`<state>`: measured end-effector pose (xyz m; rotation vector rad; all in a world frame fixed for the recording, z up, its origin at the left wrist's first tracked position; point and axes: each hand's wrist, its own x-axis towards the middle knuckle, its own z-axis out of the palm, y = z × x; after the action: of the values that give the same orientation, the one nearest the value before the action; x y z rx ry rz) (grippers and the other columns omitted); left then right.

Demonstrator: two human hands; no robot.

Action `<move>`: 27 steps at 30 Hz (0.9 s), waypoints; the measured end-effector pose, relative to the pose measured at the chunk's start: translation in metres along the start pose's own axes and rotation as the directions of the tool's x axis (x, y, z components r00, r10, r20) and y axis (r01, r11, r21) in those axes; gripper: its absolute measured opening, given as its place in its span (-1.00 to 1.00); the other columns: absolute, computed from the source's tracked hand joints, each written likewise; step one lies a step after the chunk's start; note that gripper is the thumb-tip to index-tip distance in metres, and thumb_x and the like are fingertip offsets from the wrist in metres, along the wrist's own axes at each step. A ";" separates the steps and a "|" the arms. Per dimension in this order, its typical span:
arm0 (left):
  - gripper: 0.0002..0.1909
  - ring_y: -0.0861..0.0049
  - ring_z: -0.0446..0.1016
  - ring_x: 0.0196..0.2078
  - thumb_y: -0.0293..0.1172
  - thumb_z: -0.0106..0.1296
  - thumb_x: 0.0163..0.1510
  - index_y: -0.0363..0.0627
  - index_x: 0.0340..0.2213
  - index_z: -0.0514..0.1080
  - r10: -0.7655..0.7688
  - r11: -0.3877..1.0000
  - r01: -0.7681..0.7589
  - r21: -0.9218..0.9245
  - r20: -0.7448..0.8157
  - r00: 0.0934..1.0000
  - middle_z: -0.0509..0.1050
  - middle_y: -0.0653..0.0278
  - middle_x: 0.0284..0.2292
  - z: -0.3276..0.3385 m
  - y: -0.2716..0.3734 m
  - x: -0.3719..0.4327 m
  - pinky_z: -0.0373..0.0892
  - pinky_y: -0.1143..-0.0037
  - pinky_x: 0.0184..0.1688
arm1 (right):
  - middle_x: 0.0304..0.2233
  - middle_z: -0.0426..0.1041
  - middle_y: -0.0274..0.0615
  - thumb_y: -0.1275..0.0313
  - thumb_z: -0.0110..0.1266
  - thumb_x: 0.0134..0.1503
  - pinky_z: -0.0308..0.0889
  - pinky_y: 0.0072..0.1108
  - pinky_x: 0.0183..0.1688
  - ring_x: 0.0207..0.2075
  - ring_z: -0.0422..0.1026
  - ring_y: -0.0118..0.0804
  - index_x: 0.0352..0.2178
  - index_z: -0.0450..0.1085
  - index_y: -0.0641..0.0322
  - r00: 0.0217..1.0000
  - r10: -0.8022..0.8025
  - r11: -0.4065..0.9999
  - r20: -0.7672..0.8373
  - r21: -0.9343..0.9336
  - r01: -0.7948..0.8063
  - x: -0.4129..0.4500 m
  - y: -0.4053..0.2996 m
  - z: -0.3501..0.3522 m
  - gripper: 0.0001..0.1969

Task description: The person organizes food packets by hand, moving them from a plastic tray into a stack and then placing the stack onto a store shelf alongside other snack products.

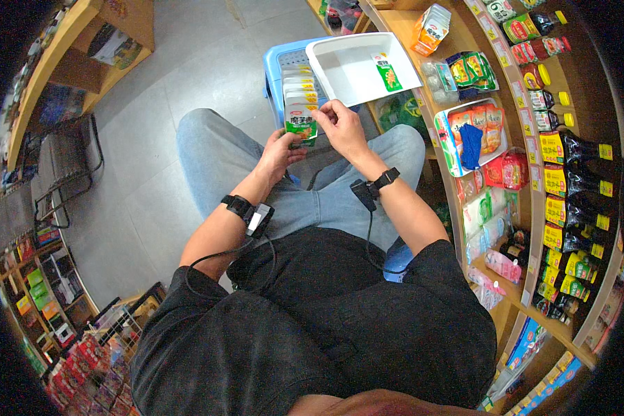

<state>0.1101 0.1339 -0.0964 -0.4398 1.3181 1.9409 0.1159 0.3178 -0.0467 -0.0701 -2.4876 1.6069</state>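
A row of green and white snack packets (300, 115) stands one behind another on a blue plastic stool (275, 67); whether a box holds them is hidden. My left hand (283, 151) grips the nearest packet at its lower left edge, thumb on its front. Close by, my right hand (339, 125) has thumb and forefinger pinched at the packet's upper right edge; whether they grip it cannot be told. Beyond my right hand, a white plastic tray (338, 73) rests partly over the stool, with a single green packet (388, 73) lying in its right part.
Wooden shelves on the right hold an orange box of packets (431, 30), a white tray of orange packets (441, 122) with a blue cloth-like item (470, 145), and dark sauce bottles (577, 148). A folding chair (67, 151) stands left on the grey tiled floor (135, 151).
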 end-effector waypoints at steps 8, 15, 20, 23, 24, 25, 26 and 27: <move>-0.48 0.40 0.50 -0.35 -0.39 -0.05 0.06 -0.23 0.06 0.16 -0.017 1.000 0.017 -0.024 -0.015 1.000 0.46 0.12 -0.18 -0.002 -0.001 0.002 0.45 0.47 -0.32 | -0.57 0.47 -0.08 0.32 0.13 0.09 0.32 -0.50 -0.47 -0.57 0.43 -0.30 -0.47 0.42 0.31 0.998 0.008 1.000 0.066 0.015 -0.009 0.008 0.012 -0.001 -0.77; -0.65 0.38 0.46 -0.40 -0.43 -0.09 0.10 -0.18 -0.05 0.23 -0.026 0.999 0.025 -0.023 -0.041 0.999 0.43 0.14 -0.16 -0.003 -0.004 0.004 0.44 0.45 -0.32 | -0.49 0.51 -0.08 0.27 0.13 0.06 0.38 -0.46 -0.35 -0.43 0.51 -0.18 -0.39 0.44 0.30 0.987 -0.021 0.979 -0.157 -0.205 -0.012 0.071 0.057 -0.068 -0.74; -0.58 0.39 0.44 -0.40 -0.44 -0.09 0.08 -0.20 -0.01 0.17 -0.044 0.999 0.045 0.009 -0.083 0.996 0.40 0.16 -0.17 0.006 0.002 -0.001 0.40 0.46 -0.37 | -0.33 0.50 0.11 0.29 0.08 -0.02 0.36 -0.26 -0.12 -0.23 0.48 0.08 -0.28 0.43 0.37 0.981 0.059 0.841 -0.186 -0.520 -0.149 0.116 0.112 -0.111 -0.66; -0.41 0.41 0.47 -0.37 -0.43 -0.02 0.02 -0.18 0.08 0.08 -0.035 0.999 0.035 -0.029 -0.025 0.999 0.43 0.13 -0.21 0.001 -0.002 0.001 0.41 0.48 -0.37 | -0.30 0.48 0.21 0.30 0.05 -0.03 0.34 -0.21 -0.10 -0.20 0.46 0.15 -0.27 0.43 0.39 0.985 0.092 0.764 -0.146 -0.624 -0.163 0.132 0.128 -0.122 -0.64; -0.42 0.41 0.47 -0.40 -0.44 -0.01 0.01 -0.18 0.07 0.09 -0.028 0.999 0.027 -0.044 -0.021 0.999 0.43 0.12 -0.21 -0.001 -0.003 0.003 0.41 0.48 -0.36 | -0.29 0.47 0.25 0.31 0.04 -0.04 0.33 -0.19 -0.09 -0.19 0.45 0.18 -0.27 0.42 0.40 0.985 0.123 0.727 -0.119 -0.664 -0.171 0.137 0.131 -0.123 -0.64; -0.42 0.41 0.47 -0.40 -0.44 -0.01 0.01 -0.18 0.07 0.09 -0.023 0.999 0.023 -0.041 -0.021 1.000 0.43 0.12 -0.21 -0.002 -0.004 0.004 0.41 0.48 -0.36 | -0.29 0.47 0.25 0.31 0.04 -0.04 0.33 -0.19 -0.09 -0.19 0.45 0.18 -0.27 0.42 0.40 0.985 0.119 0.729 -0.121 -0.663 -0.170 0.142 0.135 -0.124 -0.64; -0.41 0.42 0.47 -0.41 -0.45 -0.01 0.01 -0.18 0.07 0.08 -0.045 0.999 0.044 -0.031 -0.038 0.998 0.43 0.12 -0.22 -0.002 -0.005 0.006 0.42 0.48 -0.36 | -0.27 0.47 0.27 0.31 0.04 -0.04 0.33 -0.19 -0.08 -0.17 0.44 0.19 -0.27 0.42 0.43 0.976 0.197 0.699 -0.098 -0.684 -0.210 0.146 0.139 -0.124 -0.63; -0.41 0.42 0.46 -0.42 -0.45 -0.01 0.01 -0.18 0.08 0.08 -0.064 0.998 0.063 -0.024 -0.062 0.996 0.44 0.11 -0.22 -0.002 -0.006 0.006 0.42 0.47 -0.36 | -0.26 0.46 0.29 0.32 0.03 -0.04 0.32 -0.19 -0.07 -0.16 0.44 0.19 -0.27 0.41 0.45 0.960 0.272 0.668 -0.071 -0.704 -0.242 0.153 0.142 -0.121 -0.63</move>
<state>0.1100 0.1352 -0.1049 -0.5513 1.3079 1.9043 -0.0212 0.5066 -0.1086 -0.5175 -3.0829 0.5939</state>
